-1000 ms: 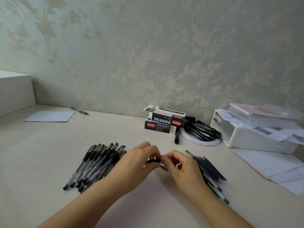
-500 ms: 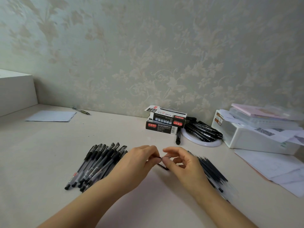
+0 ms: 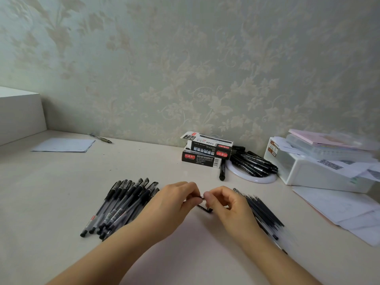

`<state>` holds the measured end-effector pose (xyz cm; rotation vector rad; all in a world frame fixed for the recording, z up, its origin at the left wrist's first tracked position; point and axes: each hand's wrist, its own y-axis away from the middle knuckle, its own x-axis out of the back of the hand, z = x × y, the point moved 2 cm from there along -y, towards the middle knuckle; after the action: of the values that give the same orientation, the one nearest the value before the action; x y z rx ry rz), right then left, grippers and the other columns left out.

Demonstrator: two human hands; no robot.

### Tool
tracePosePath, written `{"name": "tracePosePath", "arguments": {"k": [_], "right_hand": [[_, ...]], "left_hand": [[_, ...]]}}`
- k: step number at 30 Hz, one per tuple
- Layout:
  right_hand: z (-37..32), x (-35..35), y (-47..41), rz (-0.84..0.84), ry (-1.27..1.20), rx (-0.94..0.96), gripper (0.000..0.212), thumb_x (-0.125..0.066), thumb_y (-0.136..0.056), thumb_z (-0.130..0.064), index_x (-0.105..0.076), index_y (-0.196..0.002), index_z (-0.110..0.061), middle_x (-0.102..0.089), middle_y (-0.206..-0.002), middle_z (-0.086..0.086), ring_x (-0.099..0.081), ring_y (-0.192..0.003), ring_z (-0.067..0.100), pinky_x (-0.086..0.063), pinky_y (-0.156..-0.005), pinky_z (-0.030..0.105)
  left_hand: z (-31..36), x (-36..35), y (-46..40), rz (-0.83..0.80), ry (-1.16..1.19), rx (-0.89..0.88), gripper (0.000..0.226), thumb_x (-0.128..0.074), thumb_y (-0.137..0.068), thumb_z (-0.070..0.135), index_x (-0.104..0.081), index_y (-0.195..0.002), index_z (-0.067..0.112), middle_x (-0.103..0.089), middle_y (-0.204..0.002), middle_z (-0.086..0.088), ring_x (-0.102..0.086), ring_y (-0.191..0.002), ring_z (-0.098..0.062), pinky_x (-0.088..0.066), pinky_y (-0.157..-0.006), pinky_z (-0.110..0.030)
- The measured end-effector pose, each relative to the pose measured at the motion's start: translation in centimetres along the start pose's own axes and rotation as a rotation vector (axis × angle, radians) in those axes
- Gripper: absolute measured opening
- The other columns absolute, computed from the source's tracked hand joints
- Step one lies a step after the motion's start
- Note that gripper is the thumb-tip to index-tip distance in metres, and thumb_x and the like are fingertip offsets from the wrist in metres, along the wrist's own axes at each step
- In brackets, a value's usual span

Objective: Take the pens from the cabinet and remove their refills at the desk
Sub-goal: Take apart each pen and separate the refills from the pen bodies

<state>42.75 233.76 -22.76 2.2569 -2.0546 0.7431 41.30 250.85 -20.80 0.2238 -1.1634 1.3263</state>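
Both hands meet over the middle of the desk on one black pen point(image 3: 202, 203), most of it hidden by the fingers. My left hand point(image 3: 176, 204) grips its left part, and my right hand point(image 3: 224, 204) pinches its right end with thumb and forefinger. A short dark piece point(image 3: 205, 209) pokes out under my right thumb. A bundle of capped black pens point(image 3: 121, 204) lies fanned out to the left of my left hand. Behind my right hand, a pile of thin black refills point(image 3: 262, 212) spreads out on the desk.
Two stacked black pen boxes point(image 3: 205, 154) stand by the wall, with a single black pen point(image 3: 222, 171) and a white ring point(image 3: 267, 178) carrying several black pens point(image 3: 253, 162). A white storage box point(image 3: 314, 169) with papers sits right. A paper sheet point(image 3: 63, 145) lies far left.
My hands have stayed together on the pen; my right fingers have shifted their pinch at its end. The view has tilted slightly.
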Motion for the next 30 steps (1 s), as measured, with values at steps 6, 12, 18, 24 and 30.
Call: {"name": "tracePosePath", "arguments": {"k": [6,12,18,24,30], "right_hand": [[0.2,0.1,-0.2,-0.014,-0.024,-0.023,0.009,-0.073,-0.087,-0.019,-0.073,-0.084,-0.028,-0.074,-0.085,-0.01,-0.065,-0.08,0.014,-0.047,-0.069,0.012],[0.0,0.1,-0.1,0.0,-0.096,-0.033,0.007,-0.073,-0.086,-0.028,-0.072,-0.093,-0.027,-0.074,-0.086,-0.008,-0.065,-0.075,0.005,-0.047,-0.069,0.01],[0.2,0.7,-0.3,0.08,-0.139,-0.068,0.01,-0.069,-0.089,-0.026,-0.073,-0.082,-0.02,-0.072,-0.073,-0.004,-0.059,-0.062,-0.004,-0.044,-0.061,0.007],[0.8,1.5,-0.6,0.202,-0.072,-0.039,0.009,-0.069,-0.09,-0.024,-0.073,-0.082,-0.028,-0.073,-0.076,-0.007,-0.061,-0.066,-0.001,-0.048,-0.065,0.011],[1.6,1.8,-0.9,0.293,-0.186,-0.153,0.011,-0.067,-0.091,-0.025,-0.072,-0.081,-0.024,-0.07,-0.069,-0.009,-0.057,-0.061,-0.001,-0.046,-0.061,0.017]], "left_hand": [[0.0,0.0,0.0,-0.005,-0.006,0.011,0.013,-0.052,-0.097,0.033,-0.06,-0.094,0.024,-0.06,-0.086,0.012,-0.052,-0.074,-0.008,-0.045,-0.068,-0.029],[0.1,0.1,0.0,-0.013,0.002,0.017,0.013,-0.052,-0.097,0.033,-0.06,-0.093,0.024,-0.06,-0.086,0.012,-0.051,-0.073,-0.007,-0.045,-0.068,-0.027],[0.3,0.2,0.0,-0.015,0.012,0.029,0.012,-0.051,-0.098,0.032,-0.058,-0.092,0.025,-0.059,-0.084,0.013,-0.051,-0.07,-0.006,-0.046,-0.067,-0.028],[0.0,0.2,0.1,-0.034,0.006,0.083,0.016,-0.046,-0.1,0.031,-0.055,-0.113,0.036,-0.057,-0.089,0.015,-0.054,-0.073,-0.004,-0.049,-0.072,-0.029],[0.2,0.4,0.1,-0.034,-0.041,0.079,0.022,-0.043,-0.101,0.028,-0.057,-0.114,0.04,-0.052,-0.091,0.014,-0.052,-0.077,-0.011,-0.048,-0.074,-0.036]]}}
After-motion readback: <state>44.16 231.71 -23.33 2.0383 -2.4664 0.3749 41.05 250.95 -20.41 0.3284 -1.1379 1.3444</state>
